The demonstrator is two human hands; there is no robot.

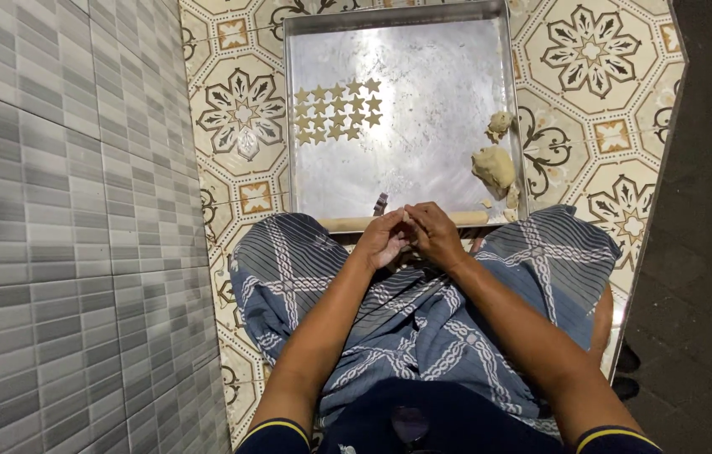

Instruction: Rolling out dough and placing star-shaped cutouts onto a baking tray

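Observation:
My left hand [381, 240] and my right hand [436, 234] meet in front of me above my lap, fingers pinched together on a small piece of pale dough [407, 218] between them. Just beyond them a metal baking tray [423, 168] lies on the patterned floor. Several small star-shaped dough cut-outs [337, 110] sit in rows at the tray's left. Two lumps of dough [494, 166] rest at its right edge. A small dark cutter [380, 203] stands near the tray's front edge.
A wooden rolling pin [347, 224] lies along the tray's near edge. A grey tiled wall [70, 227] rises on the left. My legs under a blue patterned cloth [423, 328] fill the foreground. Dark pavement [709, 252] runs along the right.

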